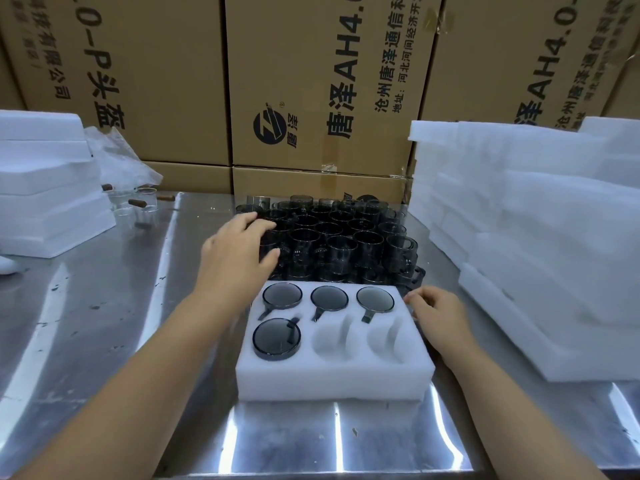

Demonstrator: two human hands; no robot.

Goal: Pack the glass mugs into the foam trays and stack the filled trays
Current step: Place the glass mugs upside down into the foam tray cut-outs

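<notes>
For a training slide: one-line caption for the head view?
Left hand over the loose mugs, right hand beside a foam tray with four of six pockets filled.

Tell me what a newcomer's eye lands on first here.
The white foam tray at the centre of the steel table: four dark glass mugs fill its pockets, two pockets are empty. Behind it stands a dense cluster of loose mugs, where the left hand reaches in; the right hand sits at the tray's far right corner. White foam stacks flank both sides.
</notes>
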